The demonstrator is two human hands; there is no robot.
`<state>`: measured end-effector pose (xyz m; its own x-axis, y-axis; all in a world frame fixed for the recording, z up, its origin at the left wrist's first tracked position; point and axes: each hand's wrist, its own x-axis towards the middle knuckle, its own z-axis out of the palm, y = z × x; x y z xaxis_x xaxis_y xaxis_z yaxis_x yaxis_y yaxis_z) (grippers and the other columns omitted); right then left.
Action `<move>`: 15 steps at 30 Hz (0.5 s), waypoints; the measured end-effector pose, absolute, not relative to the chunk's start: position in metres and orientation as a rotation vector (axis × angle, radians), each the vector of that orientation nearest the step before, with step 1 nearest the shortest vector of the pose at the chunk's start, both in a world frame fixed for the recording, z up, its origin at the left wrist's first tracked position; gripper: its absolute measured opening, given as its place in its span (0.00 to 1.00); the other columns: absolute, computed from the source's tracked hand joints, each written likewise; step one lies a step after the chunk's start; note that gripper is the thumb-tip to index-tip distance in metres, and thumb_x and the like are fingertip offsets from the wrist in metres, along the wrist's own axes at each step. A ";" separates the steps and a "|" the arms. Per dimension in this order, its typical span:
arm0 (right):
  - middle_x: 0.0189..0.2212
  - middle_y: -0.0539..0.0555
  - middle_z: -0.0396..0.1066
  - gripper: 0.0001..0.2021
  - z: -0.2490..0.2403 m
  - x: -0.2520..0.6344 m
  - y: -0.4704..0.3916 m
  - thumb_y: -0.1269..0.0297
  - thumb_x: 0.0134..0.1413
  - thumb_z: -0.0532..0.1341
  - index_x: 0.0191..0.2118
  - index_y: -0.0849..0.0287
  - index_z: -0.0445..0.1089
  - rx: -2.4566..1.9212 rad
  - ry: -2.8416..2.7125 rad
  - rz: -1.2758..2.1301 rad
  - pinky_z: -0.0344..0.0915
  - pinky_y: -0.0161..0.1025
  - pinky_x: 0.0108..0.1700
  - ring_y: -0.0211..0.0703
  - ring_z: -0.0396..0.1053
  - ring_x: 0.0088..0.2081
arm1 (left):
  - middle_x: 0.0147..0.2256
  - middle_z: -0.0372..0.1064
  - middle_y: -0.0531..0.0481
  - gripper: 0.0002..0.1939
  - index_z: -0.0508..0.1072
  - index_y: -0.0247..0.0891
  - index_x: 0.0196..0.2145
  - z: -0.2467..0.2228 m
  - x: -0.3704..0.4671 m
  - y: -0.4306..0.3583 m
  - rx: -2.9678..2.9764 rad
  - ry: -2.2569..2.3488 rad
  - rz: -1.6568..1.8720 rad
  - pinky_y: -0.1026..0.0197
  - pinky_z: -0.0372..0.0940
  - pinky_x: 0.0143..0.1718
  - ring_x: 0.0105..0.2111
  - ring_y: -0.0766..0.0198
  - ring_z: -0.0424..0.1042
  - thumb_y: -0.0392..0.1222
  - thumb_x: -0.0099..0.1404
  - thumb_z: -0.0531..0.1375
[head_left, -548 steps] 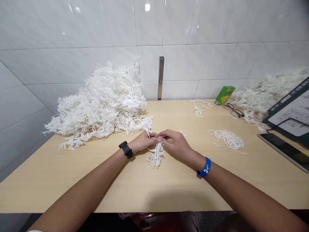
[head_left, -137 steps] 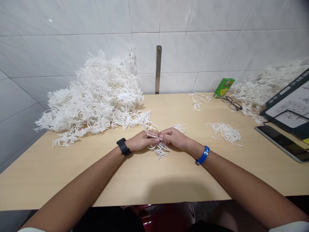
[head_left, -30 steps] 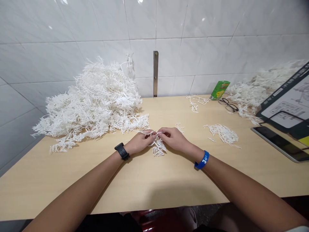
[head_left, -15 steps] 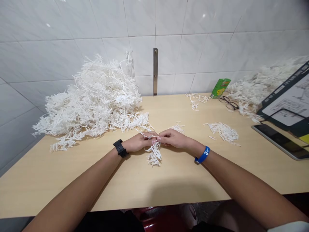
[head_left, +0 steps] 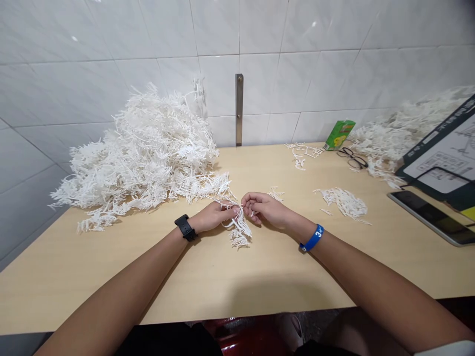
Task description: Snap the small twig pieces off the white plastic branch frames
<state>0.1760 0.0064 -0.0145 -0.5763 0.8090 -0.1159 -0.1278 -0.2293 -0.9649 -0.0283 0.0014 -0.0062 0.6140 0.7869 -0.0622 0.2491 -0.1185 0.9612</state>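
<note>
My left hand (head_left: pixel 215 216), with a black watch on its wrist, pinches a bundle of white branching plastic strands (head_left: pixel 241 228) between thumb and fingers. The thin ends hang down and fan out over the table. Close on the right is my right hand (head_left: pixel 267 209), a blue wristband behind it. Its fingers are curled in, and a small white plastic piece (head_left: pixel 253 213) shows under them. The fingertips are just beside the bundle; whether they touch it I cannot tell. A few loose white bits (head_left: pixel 276 193) lie behind the right hand.
A big heap of white strands (head_left: pixel 148 148) stands left against the tiled wall. On the right lie a small pile of bits (head_left: pixel 345 202), a phone (head_left: pixel 432 217), glasses (head_left: pixel 352 158), a green carton (head_left: pixel 339 135), another heap (head_left: pixel 401 126) and a printed box (head_left: pixel 445 153).
My right hand has come away from the left a little, and its fingers have curled in. The bundle in my left hand has swung slightly up and right.
</note>
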 end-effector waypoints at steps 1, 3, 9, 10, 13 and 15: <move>0.23 0.47 0.62 0.04 -0.013 0.176 0.005 0.68 0.49 0.60 0.33 0.59 0.65 -0.857 -1.374 1.913 0.50 0.31 0.19 0.31 0.55 0.19 | 0.26 0.61 0.52 0.20 0.68 0.34 0.29 -0.007 -0.028 0.001 1.674 0.867 0.578 0.62 0.56 0.29 0.26 0.68 0.58 0.57 0.63 0.57; 0.21 0.46 0.59 0.08 -0.011 0.175 0.002 0.61 0.54 0.59 0.31 0.59 0.62 -0.879 -1.375 1.996 0.47 0.30 0.18 0.31 0.52 0.19 | 0.25 0.60 0.53 0.21 0.67 0.34 0.28 -0.006 -0.027 0.001 1.685 0.867 0.592 0.62 0.55 0.29 0.25 0.68 0.57 0.58 0.62 0.57; 0.18 0.42 0.49 0.18 -0.007 0.171 -0.003 0.49 0.55 0.61 0.29 0.59 0.61 -0.952 -1.626 1.781 0.40 0.32 0.21 0.29 0.44 0.19 | 0.23 0.56 0.55 0.22 0.65 0.35 0.26 -0.006 -0.027 0.002 1.759 0.870 0.584 0.63 0.53 0.29 0.25 0.69 0.55 0.59 0.63 0.56; 0.19 0.43 0.51 0.18 -0.007 0.170 -0.002 0.49 0.54 0.62 0.28 0.60 0.62 -0.930 -1.695 1.715 0.42 0.32 0.22 0.30 0.46 0.20 | 0.23 0.57 0.54 0.22 0.66 0.35 0.26 -0.006 -0.028 0.004 1.772 0.853 0.568 0.63 0.53 0.29 0.25 0.68 0.55 0.59 0.62 0.56; 0.22 0.46 0.56 0.18 -0.009 0.170 -0.001 0.51 0.55 0.62 0.27 0.62 0.64 -0.805 -1.839 1.626 0.47 0.33 0.26 0.31 0.51 0.25 | 0.25 0.59 0.53 0.21 0.69 0.33 0.29 -0.006 -0.032 0.008 1.795 0.750 0.489 0.62 0.54 0.30 0.26 0.68 0.57 0.57 0.63 0.56; 0.23 0.47 0.55 0.17 -0.011 0.171 0.000 0.53 0.55 0.61 0.26 0.62 0.64 -0.738 -1.854 1.688 0.47 0.34 0.27 0.32 0.51 0.25 | 0.26 0.61 0.51 0.21 0.71 0.32 0.31 -0.005 -0.035 0.010 1.794 0.661 0.445 0.62 0.55 0.30 0.26 0.67 0.57 0.56 0.64 0.57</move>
